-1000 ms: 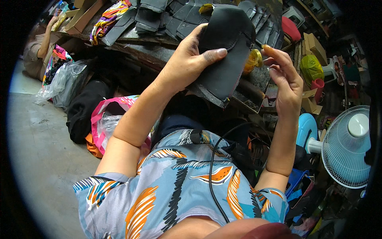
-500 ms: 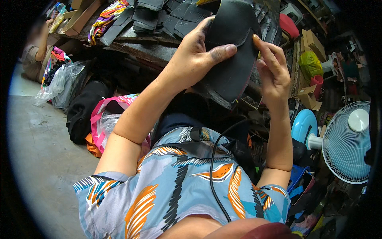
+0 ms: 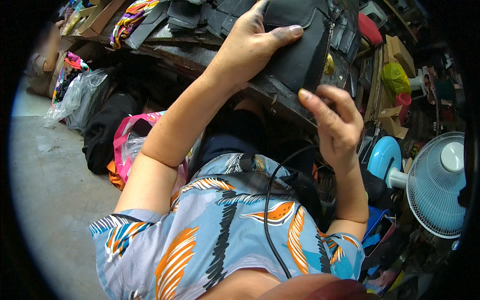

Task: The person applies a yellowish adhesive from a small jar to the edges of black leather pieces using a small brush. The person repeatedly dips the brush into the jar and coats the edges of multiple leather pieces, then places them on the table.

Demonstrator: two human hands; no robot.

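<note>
A flat black leather-like piece (image 3: 298,59) with a curved seam is tilted over the front edge of the workbench. My left hand (image 3: 252,47) grips it from the left, thumb laid across its upper face and the other fingers partly hidden; dark smudges mark thumb and fingers. At the piece's lower right corner is my right hand (image 3: 336,119), its fingers bent and apart from the thumb. The right thumb tip is close to that corner; whether it touches is not certain. Stacks of similar black pieces (image 3: 186,14) lie on the workbench (image 3: 175,56) behind.
A white and blue fan (image 3: 436,185) stands at the right, near cardboard boxes (image 3: 399,56) and a yellow-green bag (image 3: 396,79). Colourful cloth (image 3: 131,22) lies on the bench's left. Plastic bags (image 3: 82,97) sit on the floor, and another person (image 3: 46,65) is at far left.
My right hand has moved down the piece's right edge to its lower corner. The left hand and the piece have shifted slightly up, and the piece lies lower against the bench.
</note>
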